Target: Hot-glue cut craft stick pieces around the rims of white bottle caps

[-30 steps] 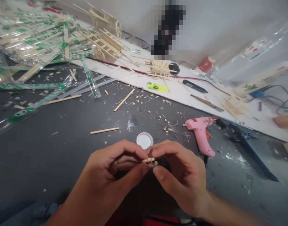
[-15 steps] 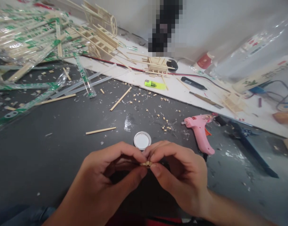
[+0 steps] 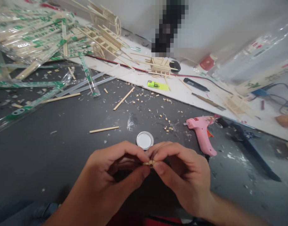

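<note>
Between my fingertips, just above the dark table, is a small piece of pale wooden bits (image 3: 149, 163) set side by side. My left hand (image 3: 120, 169) pinches its left end with thumb and forefinger. My right hand (image 3: 181, 171) pinches the right end in the same way, its thumb pressed near the front. Most of the piece is hidden by the fingers. Right beyond my hands lies a round white lid (image 3: 145, 140) with a metal-looking rim. Small cut wooden bits (image 3: 168, 129) are scattered behind it.
A pink glue gun (image 3: 202, 133) and a dark blue pliers-like tool (image 3: 254, 150) lie at right. Wrapped chopsticks (image 3: 35, 40) pile up at far left. Loose sticks (image 3: 104, 129) lie nearer. On the white board stand wooden models (image 3: 159, 65), a green lighter (image 3: 154, 84) and a black marker (image 3: 196, 84).
The whole view has shifted slightly, so things on the table sit a little further right. Both hands keep their pinch on the small wooden piece, with hardly any change in the fingers.
</note>
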### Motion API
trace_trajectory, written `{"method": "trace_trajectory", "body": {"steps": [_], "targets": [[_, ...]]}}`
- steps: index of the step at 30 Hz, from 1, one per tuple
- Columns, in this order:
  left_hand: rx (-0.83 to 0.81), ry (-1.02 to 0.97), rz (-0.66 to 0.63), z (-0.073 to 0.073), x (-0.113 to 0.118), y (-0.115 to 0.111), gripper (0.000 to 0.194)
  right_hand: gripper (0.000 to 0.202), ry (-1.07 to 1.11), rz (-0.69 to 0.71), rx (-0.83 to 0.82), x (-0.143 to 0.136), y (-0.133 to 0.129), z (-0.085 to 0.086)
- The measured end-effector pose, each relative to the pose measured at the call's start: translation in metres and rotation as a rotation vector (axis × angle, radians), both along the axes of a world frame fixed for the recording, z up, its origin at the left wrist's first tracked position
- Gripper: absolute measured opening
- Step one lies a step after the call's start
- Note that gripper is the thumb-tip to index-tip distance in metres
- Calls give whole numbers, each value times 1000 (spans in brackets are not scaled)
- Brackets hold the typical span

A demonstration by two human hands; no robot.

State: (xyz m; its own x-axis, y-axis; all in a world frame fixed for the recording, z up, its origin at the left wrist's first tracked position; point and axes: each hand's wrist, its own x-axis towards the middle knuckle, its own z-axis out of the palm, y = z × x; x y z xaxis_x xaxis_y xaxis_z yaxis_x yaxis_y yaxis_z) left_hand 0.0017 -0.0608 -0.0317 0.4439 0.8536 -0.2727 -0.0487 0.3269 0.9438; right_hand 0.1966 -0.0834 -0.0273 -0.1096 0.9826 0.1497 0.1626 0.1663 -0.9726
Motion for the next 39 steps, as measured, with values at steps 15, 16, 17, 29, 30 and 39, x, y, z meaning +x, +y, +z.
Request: {"method": "trace_trajectory", "body": {"steps": [15,16,17,29,30,39], "targets": [[4,-17,-20,0,1,2,2,14,5,9,0,1,-2,-2],[12,-22,-17,0,1,1,2,15,13,15,-10,1,-2,-2],[15,-22,-11,-1,1,1,2,15,19,20,-21,2,-3,-3],[-34,-60,42,1,1,1,4,11,28,-9,-34,4,-7,-5],[-32,-50,39,1,1,1,5,11,25,-29,-45,4,-6,-5],[13,51,71,2,2,1,5,33,58,-86,-98,8,-7,-9]]}}
